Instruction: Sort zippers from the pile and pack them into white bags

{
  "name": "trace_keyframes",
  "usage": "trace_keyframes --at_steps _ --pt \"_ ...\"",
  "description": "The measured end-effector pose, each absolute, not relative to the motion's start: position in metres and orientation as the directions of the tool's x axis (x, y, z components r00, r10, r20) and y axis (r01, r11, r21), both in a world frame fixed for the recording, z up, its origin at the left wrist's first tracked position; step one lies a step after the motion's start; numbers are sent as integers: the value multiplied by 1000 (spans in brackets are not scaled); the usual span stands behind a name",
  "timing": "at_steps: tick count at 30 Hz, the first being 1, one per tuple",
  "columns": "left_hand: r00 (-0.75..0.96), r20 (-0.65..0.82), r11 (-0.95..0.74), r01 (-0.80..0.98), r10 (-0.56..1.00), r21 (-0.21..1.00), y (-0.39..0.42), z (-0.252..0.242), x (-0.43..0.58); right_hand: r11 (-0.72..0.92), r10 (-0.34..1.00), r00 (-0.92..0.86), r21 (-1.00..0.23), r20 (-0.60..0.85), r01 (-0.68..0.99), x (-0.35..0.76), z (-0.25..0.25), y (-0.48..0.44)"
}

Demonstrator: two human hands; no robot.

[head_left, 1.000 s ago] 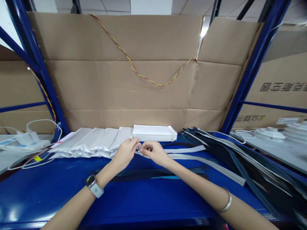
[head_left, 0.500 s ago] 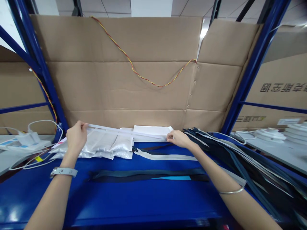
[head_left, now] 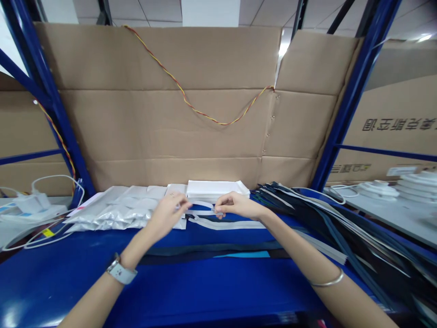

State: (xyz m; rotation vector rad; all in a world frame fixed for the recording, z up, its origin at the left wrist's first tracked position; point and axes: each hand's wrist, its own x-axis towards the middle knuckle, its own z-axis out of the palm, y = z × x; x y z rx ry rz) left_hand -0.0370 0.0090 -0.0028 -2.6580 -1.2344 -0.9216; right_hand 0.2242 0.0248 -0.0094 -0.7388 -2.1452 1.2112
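The left hand and right hand are both closed in a pinch on a white zipper, which is held up near the blue shelf's back edge. Just behind it are white pouches — dark zippers lie piled to the right.

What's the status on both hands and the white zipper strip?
Left hand and right hand: fingers pinching white fabric zipper strip. Silvery-white plastic packs beside left hand. Dark zipper bundle off to the right.
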Motion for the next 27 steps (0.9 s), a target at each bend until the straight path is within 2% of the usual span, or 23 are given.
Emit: trace_keyframes --at_steps 3,6,10,13,15,16,21,23,27 --pt "573 479 -743 568 665 353 -9 -18 -7 416 641 -741 -902 200 117 213 -8 16" --pt "542 479 -723 545 690 425 -16 -29 1 425 634 -741 -900 221 95 206 -9 11" --pt "526 458 -697 563 716 444 -10 -33 -3 465 648 -709 -882 279 78 203 -13 9" --pt "543 449 -703 594 709 392 -6 -34 -6 507 626 -715 -859 310 71 200 -14 8" --pt "566 454 -716 634 688 292 -6 -36 -5 550 615 -721 -829 319 102 199 -14 6" --pt "588 458 -723 660 667 206 -7 -37 -4 583 613 -722 -800 320 142 198 -14 5" --pt "732 401 -636 679 551 -366 -7 -33 -4 753 609 -733 -512 303 414 209 3 -3" --pt "741 374 -561 669 558 -487 -3 -24 -12 759 631 -710 -435 312 485 223 17 -5" --pt "688 377 -396 689 620 -607 2 -3 -48 693 720 -612 -387 327 608 267 48 -11"
